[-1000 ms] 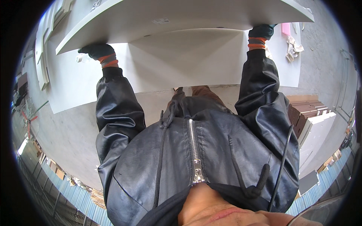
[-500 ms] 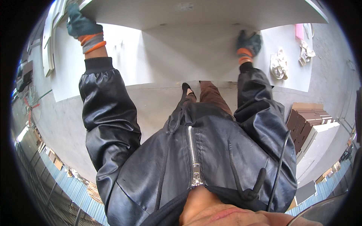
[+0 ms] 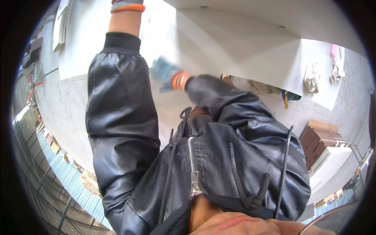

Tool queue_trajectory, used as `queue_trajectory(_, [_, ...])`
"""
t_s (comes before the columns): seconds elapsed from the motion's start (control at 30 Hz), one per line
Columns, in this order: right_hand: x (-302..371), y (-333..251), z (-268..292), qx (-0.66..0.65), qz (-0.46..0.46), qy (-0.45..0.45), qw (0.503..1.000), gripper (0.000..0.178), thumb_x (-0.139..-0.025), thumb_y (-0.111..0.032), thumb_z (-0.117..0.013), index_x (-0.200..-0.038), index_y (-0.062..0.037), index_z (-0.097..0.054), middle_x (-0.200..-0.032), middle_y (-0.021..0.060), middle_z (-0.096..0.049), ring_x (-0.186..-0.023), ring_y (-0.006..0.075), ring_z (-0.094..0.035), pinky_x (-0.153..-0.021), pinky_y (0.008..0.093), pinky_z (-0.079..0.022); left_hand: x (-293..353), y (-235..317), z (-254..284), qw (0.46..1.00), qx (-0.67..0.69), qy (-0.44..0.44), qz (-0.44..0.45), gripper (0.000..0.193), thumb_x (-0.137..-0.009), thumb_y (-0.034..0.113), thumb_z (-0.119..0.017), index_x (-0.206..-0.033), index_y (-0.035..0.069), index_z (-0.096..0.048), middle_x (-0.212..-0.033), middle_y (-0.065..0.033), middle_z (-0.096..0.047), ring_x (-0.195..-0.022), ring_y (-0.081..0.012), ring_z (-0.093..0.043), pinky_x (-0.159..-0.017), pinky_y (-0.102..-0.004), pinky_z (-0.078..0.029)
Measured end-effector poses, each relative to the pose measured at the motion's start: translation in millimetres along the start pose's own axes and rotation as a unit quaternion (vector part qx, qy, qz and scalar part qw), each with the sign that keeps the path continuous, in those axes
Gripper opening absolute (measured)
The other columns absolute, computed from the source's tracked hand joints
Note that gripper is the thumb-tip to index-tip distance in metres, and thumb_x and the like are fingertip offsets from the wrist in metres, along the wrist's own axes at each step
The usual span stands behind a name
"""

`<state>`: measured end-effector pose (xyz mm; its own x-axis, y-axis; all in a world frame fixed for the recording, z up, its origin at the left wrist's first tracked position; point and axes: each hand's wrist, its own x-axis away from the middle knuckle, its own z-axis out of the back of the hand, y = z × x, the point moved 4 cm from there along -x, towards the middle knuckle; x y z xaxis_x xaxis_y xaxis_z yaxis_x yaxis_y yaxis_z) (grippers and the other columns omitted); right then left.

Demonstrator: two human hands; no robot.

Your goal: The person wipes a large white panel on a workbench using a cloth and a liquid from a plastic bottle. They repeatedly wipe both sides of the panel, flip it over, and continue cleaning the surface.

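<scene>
A large white panel (image 3: 250, 11) rises above the white work surface (image 3: 219, 43), with small dark round holes along its lower part. My left arm reaches up to the far edge of the picture. Only the grey and orange cuff of my left hand's glove (image 3: 127, 5) shows; the fingers are cut off, so what they touch is hidden. My right hand (image 3: 164, 74), in a blue-green glove with an orange cuff, is in front of me by the near edge of the work surface. Motion smears its fingers, and nothing can be made out in them.
Crumpled white cloths (image 3: 311, 78) lie at the right end of the surface, near a pink piece (image 3: 334, 51). Stacked brown boards (image 3: 319, 143) and white boards (image 3: 328, 160) stand at right. White panels (image 3: 60, 29) are at far left. A blue and yellow item (image 3: 289, 98) shows below the surface's edge.
My right hand has swung left and nearer to my body, away from beneath the raised panel. My left hand has moved up out of the picture. The panel appears shifted right, and the view has turned.
</scene>
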<state>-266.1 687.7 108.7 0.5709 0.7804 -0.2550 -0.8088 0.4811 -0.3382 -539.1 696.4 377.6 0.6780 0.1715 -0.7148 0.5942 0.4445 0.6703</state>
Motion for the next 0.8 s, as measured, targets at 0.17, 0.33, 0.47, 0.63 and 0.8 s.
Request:
queue_trajectory(0.17, [-2.1,-43.9,-30.7,-0.193,0.032,0.014,0.981,0.039,-0.090,-0.046,-0.060,-0.107,-0.0118,-0.063,-0.115,0.0127,-0.061,-0.106,0.0353,-0.059,-0.093,0.0472,-0.046,10.2,19.2,-11.2,0.976,0.183,0.021,0.117,0.041,-0.106,0.031,-0.052,-0.123,-0.003,-0.066,-0.117,-0.0104,-0.070,-0.106,-0.0226,-0.062,-0.097,-0.0341,-0.046])
queue_trajectory(0.33, [-26.7,11.0,44.3,-0.119,-0.056,0.192,0.973,0.015,-0.082,-0.028,-0.067,-0.085,-0.0130,-0.064,-0.091,0.0066,-0.062,-0.083,0.0279,-0.063,-0.081,0.0436,-0.052,6.7,-6.7,29.9,0.994,-0.065,0.031,-0.082,0.039,-0.106,0.032,-0.053,-0.121,-0.001,-0.067,-0.112,-0.0115,-0.070,-0.102,-0.0233,-0.063,-0.093,-0.0345,-0.048])
queue_trajectory(0.47, [-31.5,168.3,53.3,0.180,-0.360,0.259,0.878,0.072,-0.088,-0.063,-0.061,-0.133,-0.0067,-0.059,-0.139,0.0158,-0.056,-0.132,0.0345,-0.051,-0.114,0.0480,-0.037,12.0,7.0,12.1,0.996,-0.053,0.011,-0.077,0.039,-0.105,0.034,-0.053,-0.118,0.000,-0.067,-0.108,-0.0117,-0.071,-0.098,-0.0235,-0.065,-0.090,-0.0350,-0.051])
queue_trajectory(0.63, [-103.0,76.9,-5.0,0.028,-0.179,-0.052,0.982,0.081,-0.088,-0.068,-0.055,-0.136,-0.0028,-0.057,-0.144,0.0210,-0.052,-0.130,0.0366,-0.051,-0.114,0.0496,-0.035,15.4,12.4,18.1,0.994,-0.068,0.005,-0.081,0.038,-0.103,0.036,-0.053,-0.113,0.001,-0.067,-0.104,-0.0118,-0.072,-0.094,-0.0238,-0.067,-0.086,-0.0356,-0.054])
queue_trajectory(0.8, [-37.4,-96.6,-56.3,-0.209,0.094,-0.144,0.963,0.061,-0.090,-0.053,-0.059,-0.126,-0.0049,-0.063,-0.130,0.0181,-0.061,-0.115,0.0350,-0.059,-0.101,0.0461,-0.043,23.5,7.4,21.1,0.993,-0.080,-0.005,-0.082,0.039,-0.102,0.038,-0.053,-0.109,0.002,-0.068,-0.100,-0.0120,-0.072,-0.090,-0.0241,-0.070,-0.083,-0.0362,-0.057])
